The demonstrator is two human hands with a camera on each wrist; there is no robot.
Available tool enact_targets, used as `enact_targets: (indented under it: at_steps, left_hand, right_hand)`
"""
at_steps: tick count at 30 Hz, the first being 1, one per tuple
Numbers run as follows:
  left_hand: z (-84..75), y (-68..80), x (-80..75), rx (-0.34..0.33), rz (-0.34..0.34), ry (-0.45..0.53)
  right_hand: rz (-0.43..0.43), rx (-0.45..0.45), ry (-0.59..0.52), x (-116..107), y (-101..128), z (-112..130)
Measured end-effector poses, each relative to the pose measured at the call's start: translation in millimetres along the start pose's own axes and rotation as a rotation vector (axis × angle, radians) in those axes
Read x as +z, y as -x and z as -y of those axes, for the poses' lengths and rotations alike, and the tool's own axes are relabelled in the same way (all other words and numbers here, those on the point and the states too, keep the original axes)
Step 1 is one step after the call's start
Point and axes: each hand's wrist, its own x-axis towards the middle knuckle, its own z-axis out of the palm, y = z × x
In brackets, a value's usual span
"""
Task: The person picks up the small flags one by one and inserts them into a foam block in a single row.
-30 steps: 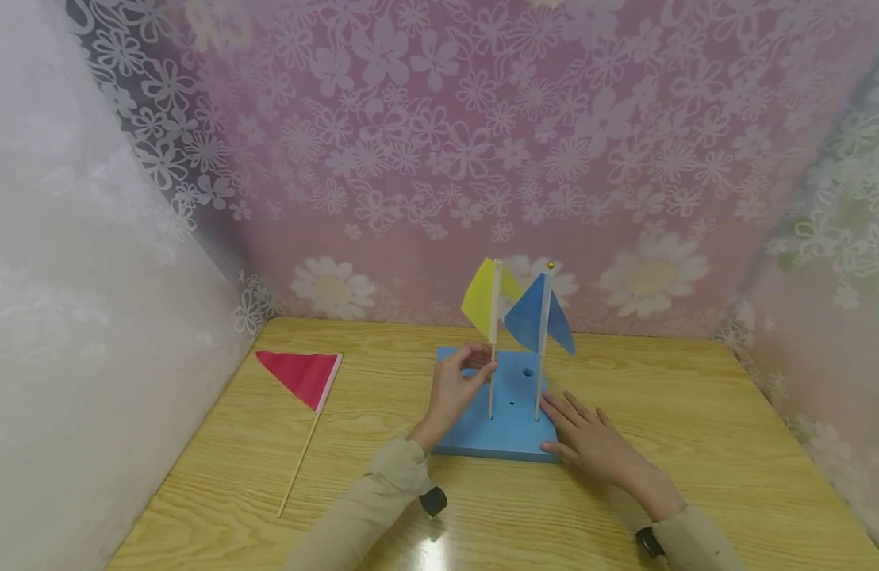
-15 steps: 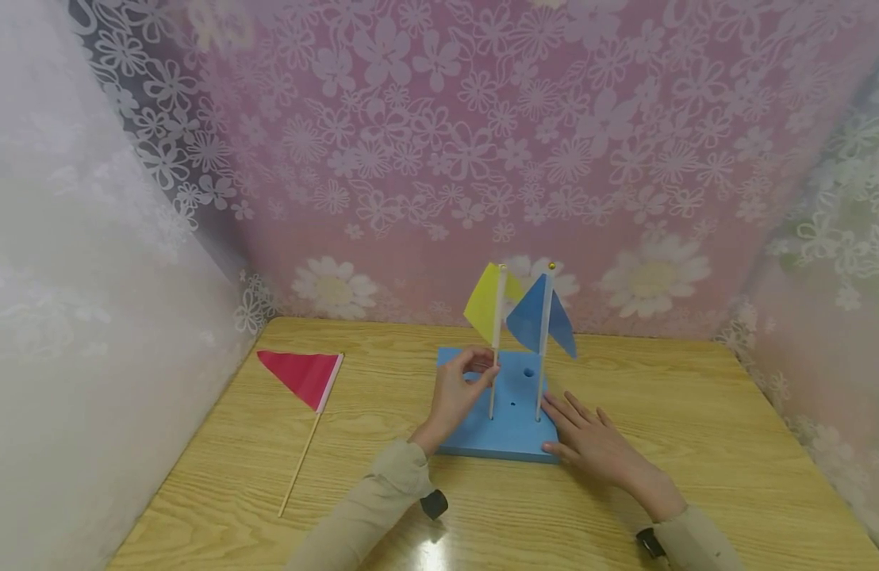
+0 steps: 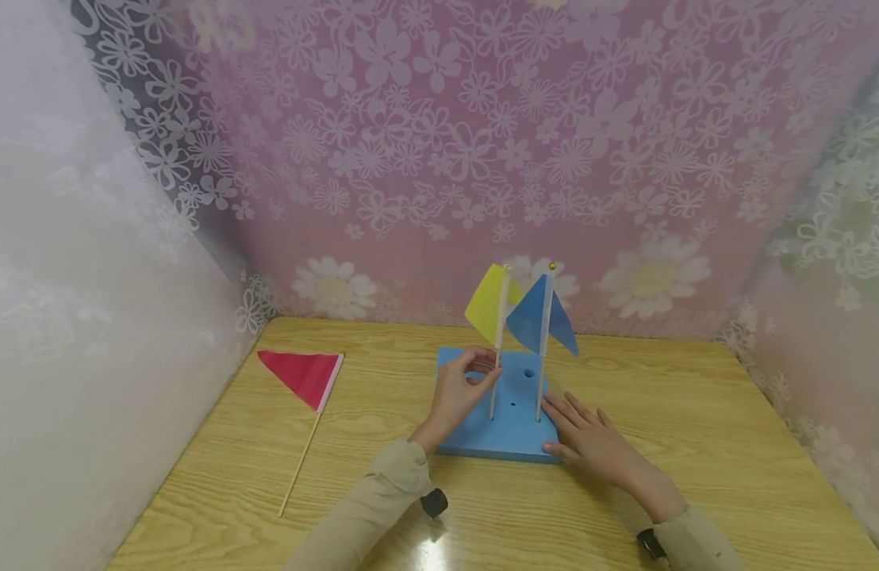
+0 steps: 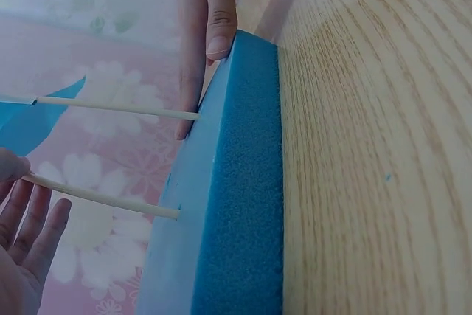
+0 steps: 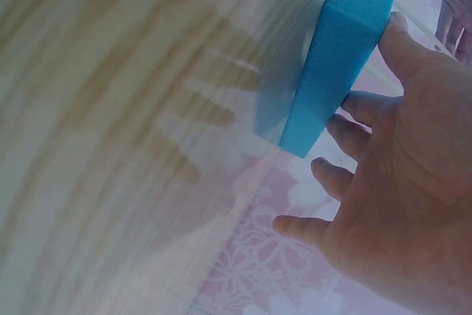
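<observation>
The left hand and right hand are bare, ringless below long beige sleeves of creased cloth, with a small black blocky device at the left cuff and a second device opposite.

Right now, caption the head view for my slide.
Left hand pinches yellow flag by its stick above blue foam block; right hand touches block's edge.

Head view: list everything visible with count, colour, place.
Rectangular foam block: one, blue, on table
Yellow flag on stick: one, yellow, standing in block
Blue flag on stick: one, blue, also in block
Red triangular flag on stick: one, red, lying left
Wood-grain table: one, tan, underneath
Floral walls: three, pink behind, whitish at sides
Wrist devices: two, black, at cuffs
Sleeves: two, beige, on forearms
Left hand: one, pinching yellow flag's stick
Right hand: one, at block's right edge
</observation>
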Motion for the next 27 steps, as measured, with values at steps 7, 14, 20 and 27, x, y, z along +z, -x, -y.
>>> enact_targets:
  at_steps: [7, 14, 20, 27]
  left_hand:
    - [-1.0, -0.6, 0.0, -0.002, 0.021, -0.038]
    - [-0.8, -1.7, 0.3, -0.004, 0.023, -0.053]
    - [-0.9, -1.8, 0.0, 0.000, 0.023, -0.048]
    - [-1.2, -1.4, -8.2, -0.025, 0.026, -0.012]
  right_hand:
    - [0.000, 0.000, -0.005, 0.0, 0.1, 0.1]
    - [-0.002, -0.004, -0.009, -1.0, 0.0, 0.8]
    - [-0.001, -0.001, -0.007, -2.5, -0.2, 1.8]
    - [0.013, 0.002, -0.011, -2.2, -0.3, 1.0]
